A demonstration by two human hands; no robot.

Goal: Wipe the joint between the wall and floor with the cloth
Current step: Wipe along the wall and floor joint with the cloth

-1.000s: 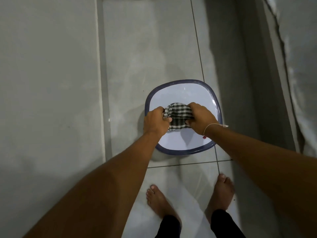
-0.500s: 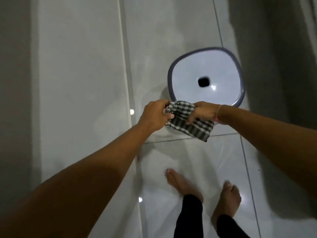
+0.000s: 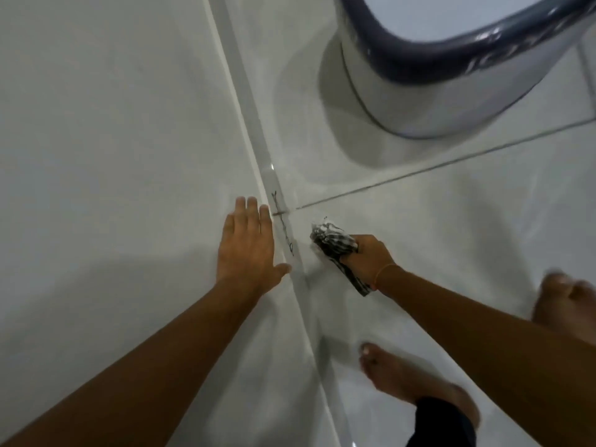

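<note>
The joint between wall and floor (image 3: 258,146) runs diagonally from the top centre down to the bottom right, with dark marks (image 3: 283,225) on it. My left hand (image 3: 248,250) lies flat and open against the white wall, just left of the joint. My right hand (image 3: 367,258) grips a bunched black-and-white checked cloth (image 3: 332,241). The cloth's front end touches the floor tile just right of the joint, close to the marks.
A white basin with a dark blue rim (image 3: 429,56) stands on the floor at the top right. A dark grout line (image 3: 435,166) crosses the floor tiles. My bare feet (image 3: 416,382) are at the lower right.
I have let go of the cloth with my left hand and laid that hand on the wall. My right hand has carried the cloth down from the basin to the floor beside the joint.
</note>
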